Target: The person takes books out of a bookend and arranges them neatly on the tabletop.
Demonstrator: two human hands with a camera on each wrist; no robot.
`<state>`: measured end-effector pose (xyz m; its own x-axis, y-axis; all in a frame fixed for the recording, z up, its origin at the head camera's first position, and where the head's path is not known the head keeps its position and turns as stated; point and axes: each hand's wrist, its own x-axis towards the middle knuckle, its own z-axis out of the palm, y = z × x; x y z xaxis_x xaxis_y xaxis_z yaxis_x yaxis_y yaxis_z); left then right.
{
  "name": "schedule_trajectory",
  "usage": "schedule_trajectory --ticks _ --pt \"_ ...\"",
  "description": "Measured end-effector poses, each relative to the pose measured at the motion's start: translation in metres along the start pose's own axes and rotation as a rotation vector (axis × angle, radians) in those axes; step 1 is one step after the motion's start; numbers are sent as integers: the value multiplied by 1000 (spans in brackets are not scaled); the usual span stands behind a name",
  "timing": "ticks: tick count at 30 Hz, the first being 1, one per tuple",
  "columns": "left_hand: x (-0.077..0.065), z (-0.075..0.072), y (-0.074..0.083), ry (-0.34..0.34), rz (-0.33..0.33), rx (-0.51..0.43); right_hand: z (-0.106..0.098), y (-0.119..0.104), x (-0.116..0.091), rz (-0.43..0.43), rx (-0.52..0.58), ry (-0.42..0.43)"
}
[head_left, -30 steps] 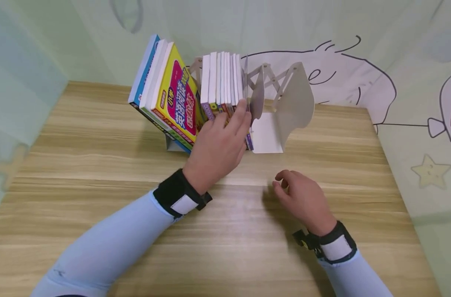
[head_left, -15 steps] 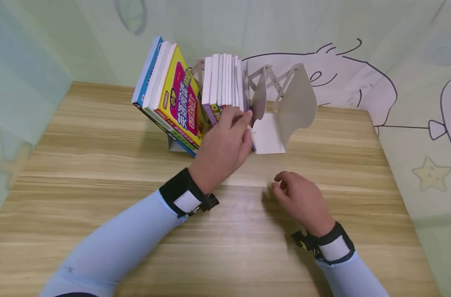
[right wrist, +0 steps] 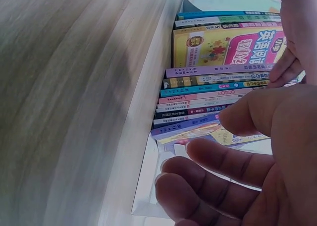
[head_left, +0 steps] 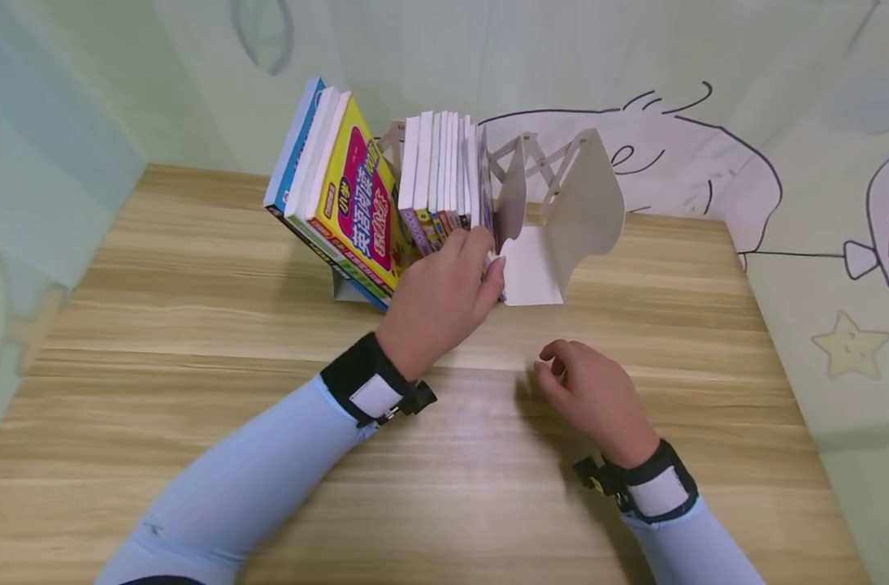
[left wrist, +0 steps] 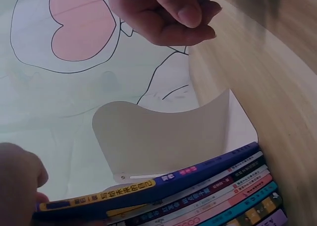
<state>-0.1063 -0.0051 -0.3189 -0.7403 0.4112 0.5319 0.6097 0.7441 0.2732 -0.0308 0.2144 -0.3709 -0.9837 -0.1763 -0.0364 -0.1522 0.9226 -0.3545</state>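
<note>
My left hand (head_left: 444,288) is at the front of a row of thin books (head_left: 440,162), fingers bent over the spines near the right end. In the left wrist view, my left thumb (left wrist: 20,171) stands beside the top end of a dark blue book (left wrist: 148,184), the outermost of the row. My right hand (head_left: 598,398) hovers over the table with fingers loosely curled and nothing in it. Larger books, with a yellow-covered book (head_left: 360,187) on their right, lean tilted to the left of the row. My left palm hides part of the spines.
A metal folding bookend rack (head_left: 587,199) bears the books, its right sections holding none. Behind it rises a wall (head_left: 561,49) with cartoon drawings. The wooden table (head_left: 488,487) spreads in front, its right edge beyond my right hand.
My left hand has drawn slightly down and to the right along the spines, its fingers bending from straight and the thumb coming out to the right. My right hand has hardly moved.
</note>
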Motion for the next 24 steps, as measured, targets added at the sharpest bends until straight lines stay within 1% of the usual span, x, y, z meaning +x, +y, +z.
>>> schedule_trajectory --ticks 4,8,10,12,14,16,18,21,24 --pt "-2 -2 0 -3 3 -12 1 0 -1 7 4 -12" --pt "-7 -3 -1 -28 -23 -38 3 1 -1 12 -1 -15" --pt "-9 -4 -1 -21 -29 -49 4 2 -1 14 -2 -13" --pt "-11 -5 0 7 -19 -65 5 3 -1 16 1 -9" --pt "-13 -8 0 59 4 -85 5 4 0 15 3 -3" --pt "-15 -14 1 111 28 -128 4 5 1 14 8 3" --pt "-16 -20 2 148 45 -182 3 5 2 14 15 3" --pt "-19 -29 4 169 37 -256 3 5 3 18 21 -3" --pt "-24 -37 4 177 17 -297 4 4 3 28 24 -10"
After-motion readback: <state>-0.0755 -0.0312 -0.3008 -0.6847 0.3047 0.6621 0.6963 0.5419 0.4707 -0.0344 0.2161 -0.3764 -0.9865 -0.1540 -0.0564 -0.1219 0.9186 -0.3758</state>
